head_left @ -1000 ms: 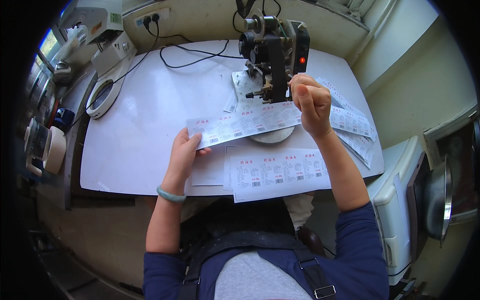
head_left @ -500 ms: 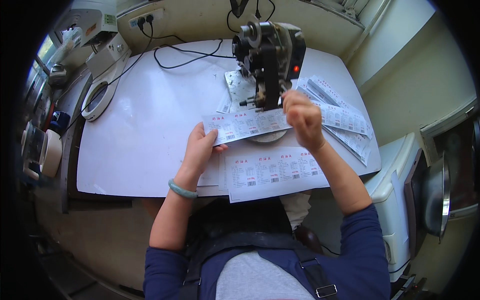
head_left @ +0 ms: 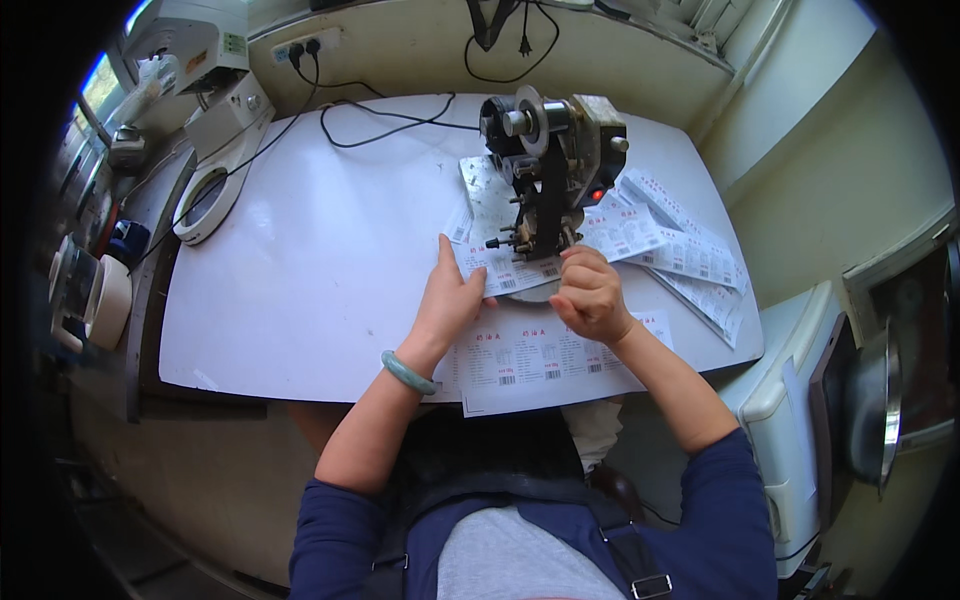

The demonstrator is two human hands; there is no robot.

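My left hand (head_left: 447, 303) pinches the left end of a white label strip (head_left: 518, 280) printed in red and black, thumb on top. The strip runs under the head of a black and grey coding machine (head_left: 590, 150) with a lit red light and a reel on top. Just right of the head, my right hand (head_left: 597, 297) is closed in a fist on the machine's small lever (head_left: 570, 237); the fingers hide most of its grip. Below the strip, an uncut label sheet (head_left: 540, 372) lies at the table's front edge.
Several label strips (head_left: 690, 258) lie fanned on the right of the white table (head_left: 270, 310). A black cord (head_left: 385, 135) crosses the back. A white ring-shaped stand (head_left: 215, 200) is at the left, and a white appliance (head_left: 790, 380) stands right of the table.
My left hand has moved right with the label strip, which reaches farther past the machine head. My right hand has come down and nearer me on the lever, and the head looks tilted differently.
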